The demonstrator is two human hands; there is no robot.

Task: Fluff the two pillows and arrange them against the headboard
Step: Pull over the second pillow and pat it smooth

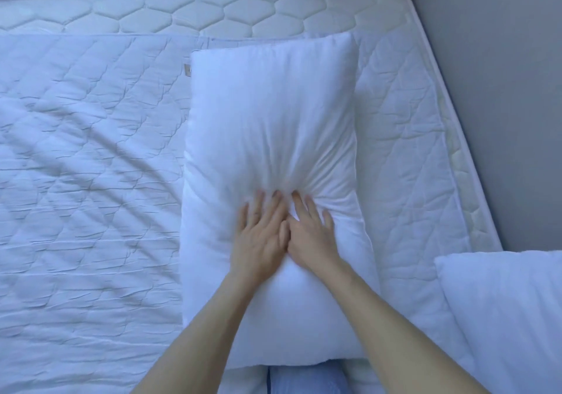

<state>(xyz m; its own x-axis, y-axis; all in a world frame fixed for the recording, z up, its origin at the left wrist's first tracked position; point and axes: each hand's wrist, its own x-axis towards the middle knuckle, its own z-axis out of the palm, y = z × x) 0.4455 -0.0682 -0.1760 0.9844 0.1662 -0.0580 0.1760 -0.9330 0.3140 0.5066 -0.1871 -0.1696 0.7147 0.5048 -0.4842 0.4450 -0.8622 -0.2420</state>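
A white pillow (270, 113) lies lengthwise on the bed in the middle of the view. My left hand (260, 235) and my right hand (310, 235) rest side by side, palms down, on its lower half. Their fingers are spread and press a dent into the filling, with creases fanning out from the fingertips. Neither hand holds anything. A second white pillow (511, 317) lies at the lower right, partly cut off by the frame edge.
A quilted white mattress pad (85, 180) covers the bed, wrinkled on the left. The bare mattress edge (213, 10) shows along the top and right. A grey wall (501, 89) runs along the right side. Blue fabric (304, 378) shows at the bottom.
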